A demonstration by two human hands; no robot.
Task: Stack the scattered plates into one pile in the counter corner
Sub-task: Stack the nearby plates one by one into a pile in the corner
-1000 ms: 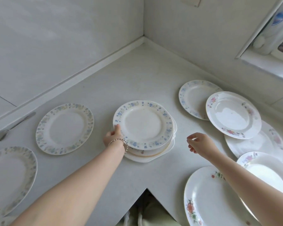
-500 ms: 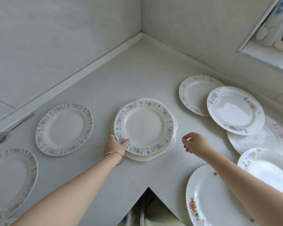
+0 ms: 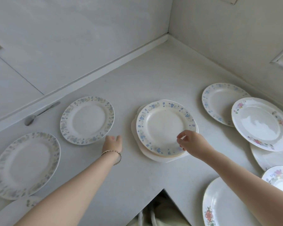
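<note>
A short pile of plates (image 3: 163, 126), topped by a blue-flowered one, sits mid-counter, well short of the counter corner (image 3: 167, 46). My right hand (image 3: 192, 143) hovers at the pile's near right rim, fingers loosely curled and holding nothing. My left hand (image 3: 112, 143), bracelet on the wrist, reaches with relaxed fingers to the near edge of a single blue-rimmed plate (image 3: 87, 119) left of the pile. A larger plate (image 3: 24, 163) lies at far left. On the right lie a blue-rimmed plate (image 3: 219, 101), a pink-flowered plate (image 3: 261, 123) overlapping it, and several more below.
A metal spoon (image 3: 41, 113) lies by the back-wall ledge at left. A red-flowered plate (image 3: 225, 204) sits at the bottom right near the counter's inner cut-out edge (image 3: 163, 189). Part of another plate (image 3: 15, 211) shows at the bottom left.
My left hand let go of the pile's left rim and moved left toward the single plate. My right hand moved in to the pile's right rim. The view shifted left.
</note>
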